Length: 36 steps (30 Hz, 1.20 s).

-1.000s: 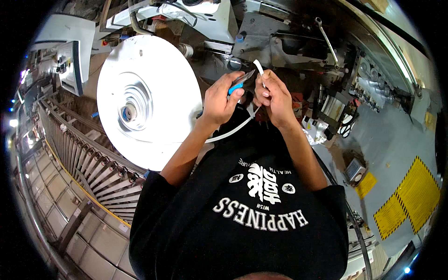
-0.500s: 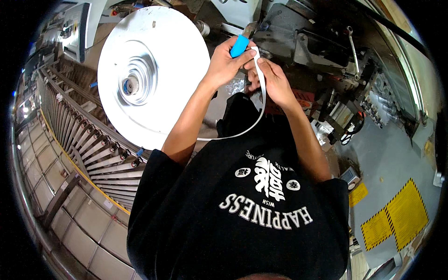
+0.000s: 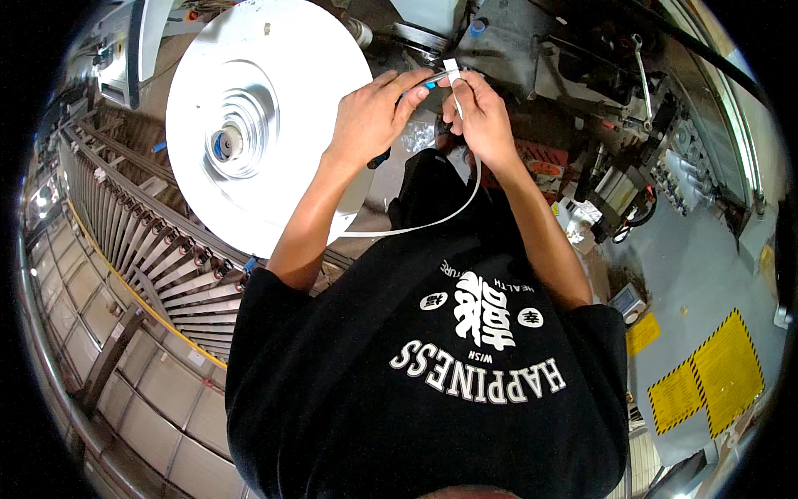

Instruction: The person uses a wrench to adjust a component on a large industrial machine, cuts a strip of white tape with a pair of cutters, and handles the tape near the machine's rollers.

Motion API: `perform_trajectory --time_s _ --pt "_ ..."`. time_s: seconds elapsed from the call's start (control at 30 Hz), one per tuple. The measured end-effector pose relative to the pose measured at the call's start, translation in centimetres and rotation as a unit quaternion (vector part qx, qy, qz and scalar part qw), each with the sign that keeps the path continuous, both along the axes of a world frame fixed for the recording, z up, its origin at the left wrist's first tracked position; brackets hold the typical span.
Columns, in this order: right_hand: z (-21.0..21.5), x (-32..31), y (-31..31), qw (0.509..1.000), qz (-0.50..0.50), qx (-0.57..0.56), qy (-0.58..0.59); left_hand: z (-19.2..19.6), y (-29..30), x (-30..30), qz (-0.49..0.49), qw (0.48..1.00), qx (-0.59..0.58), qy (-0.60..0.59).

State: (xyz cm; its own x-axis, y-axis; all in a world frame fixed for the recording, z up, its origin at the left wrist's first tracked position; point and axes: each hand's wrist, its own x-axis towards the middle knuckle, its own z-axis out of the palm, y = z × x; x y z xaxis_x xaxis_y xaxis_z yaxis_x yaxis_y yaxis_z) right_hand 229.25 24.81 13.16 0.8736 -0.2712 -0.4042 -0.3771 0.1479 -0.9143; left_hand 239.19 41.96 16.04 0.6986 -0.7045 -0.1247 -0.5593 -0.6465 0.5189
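A white edge-banding strip (image 3: 432, 224) runs from the underside of the large white reel disc (image 3: 312, 100), passes in front of my body and curves up to my right hand (image 3: 482, 121). The fingers of that hand pinch it just below its free end. My left hand (image 3: 370, 116) grips a blue-handled knife (image 3: 430, 84), whose handle is mostly covered by the fingers. Its metal blade lies across the strip near the end, between the two hands. Whether the blade has cut into the strip cannot be made out.
A roller conveyor (image 3: 179, 287) with a yellow edge stands at the left. On the right are machine parts (image 3: 615, 195), a wrench (image 3: 642, 83) and a grey panel with yellow labels (image 3: 727, 362). Dark machinery (image 3: 540, 62) lies beyond my hands.
My left hand has turned and lowered the knife from pointing upward to lying across the strip. Both hands have shifted slightly, and the right now grips closer to the strip's end.
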Motion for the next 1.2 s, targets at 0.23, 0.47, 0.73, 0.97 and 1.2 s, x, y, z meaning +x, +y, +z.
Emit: perform_trajectory --time_s 0.23,0.47,0.73,0.97,1.2 --pt "-4.1 2.0 2.1 0.993 0.082 -0.085 0.006 -0.5 4.0 0.8 0.094 0.992 0.013 0.084" --pt "-10.4 7.1 7.4 0.960 0.218 -0.117 0.131 -3.3 10.3 -0.3 0.164 0.974 0.157 0.007" --pt "-12.3 8.4 8.6 0.939 0.253 -0.156 0.174 -6.6 11.4 -0.8 0.148 0.974 0.172 -0.007" --pt "-11.8 9.1 8.7 0.936 0.262 -0.176 0.156 -8.3 10.6 0.1 0.147 0.976 0.158 -0.026" --pt "-12.9 9.2 9.0 0.935 0.251 -0.192 0.160 -8.5 10.0 0.1 0.153 0.970 0.186 -0.014"
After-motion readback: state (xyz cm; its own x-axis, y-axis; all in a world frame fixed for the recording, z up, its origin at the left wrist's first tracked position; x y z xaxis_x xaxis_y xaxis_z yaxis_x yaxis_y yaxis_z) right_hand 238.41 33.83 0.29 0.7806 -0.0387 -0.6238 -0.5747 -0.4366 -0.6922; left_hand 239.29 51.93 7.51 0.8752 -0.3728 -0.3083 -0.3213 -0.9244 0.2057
